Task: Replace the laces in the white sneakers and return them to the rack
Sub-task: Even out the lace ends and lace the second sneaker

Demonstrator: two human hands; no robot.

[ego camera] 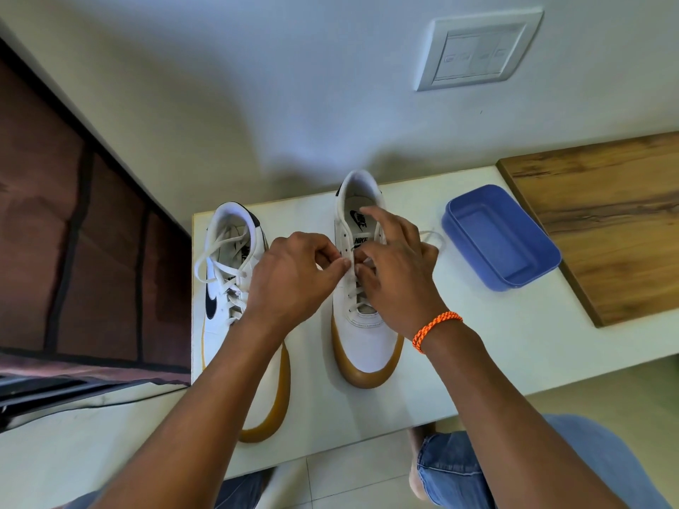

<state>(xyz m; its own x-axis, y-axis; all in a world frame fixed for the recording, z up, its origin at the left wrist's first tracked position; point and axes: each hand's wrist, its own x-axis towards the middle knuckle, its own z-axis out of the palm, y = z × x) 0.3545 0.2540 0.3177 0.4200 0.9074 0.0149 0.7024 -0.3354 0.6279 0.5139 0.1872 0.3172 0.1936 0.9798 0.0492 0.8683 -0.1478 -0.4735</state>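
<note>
Two white sneakers with gum soles stand on a white table (496, 347), toes toward me. The left sneaker (227, 288) has a black swoosh, and its white lace lies loose over the opening. The right sneaker (363, 336) is partly laced. My left hand (294, 277) pinches the white lace (349, 273) at the eyelets on that shoe's left side. My right hand (397, 273), with an orange band on the wrist, has its fingers curled over the tongue and lace. A loose lace end (435, 238) trails right of the shoe.
An empty blue plastic box (503, 236) sits right of the sneakers. Beyond it lies a wooden board (606, 222). A white wall with a switch plate (477, 49) rises behind the table. A dark brown panel (73, 233) stands at the left. My jeans-clad knees show below.
</note>
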